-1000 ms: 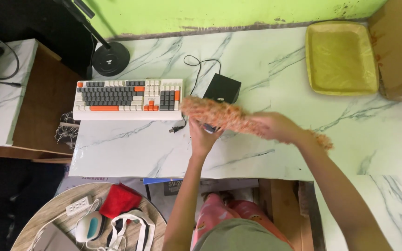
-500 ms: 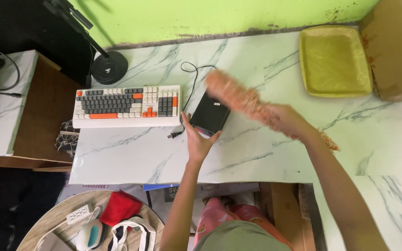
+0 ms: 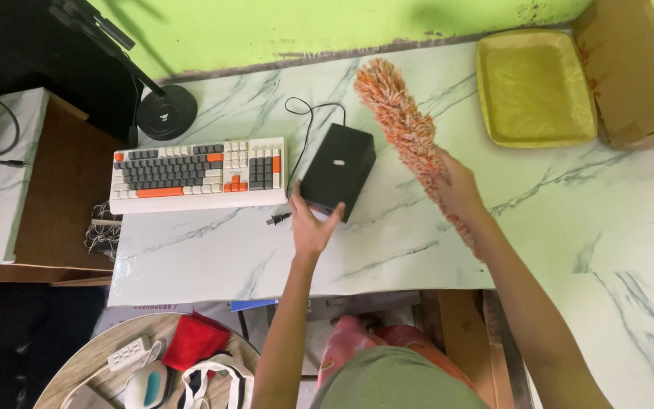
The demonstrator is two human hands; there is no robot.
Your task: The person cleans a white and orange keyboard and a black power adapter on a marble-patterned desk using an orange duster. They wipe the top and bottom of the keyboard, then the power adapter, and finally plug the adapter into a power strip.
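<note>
My right hand grips an orange and white fluffy duster, whose head lies over the marble-patterned table and points toward the far green wall. My left hand holds the near edge of a small black box with a cable, tilting it up off the table. A white, grey and orange keyboard lies just left of the box.
A yellow-green square tray sits at the back right beside a cardboard box. A black round lamp base stands at the back left. Below the table's near edge are a round basket with bags and a wooden side table at left.
The duster has swung from low over the box up and away toward the far wall. My left hand has taken hold of the black box and tilted it.
</note>
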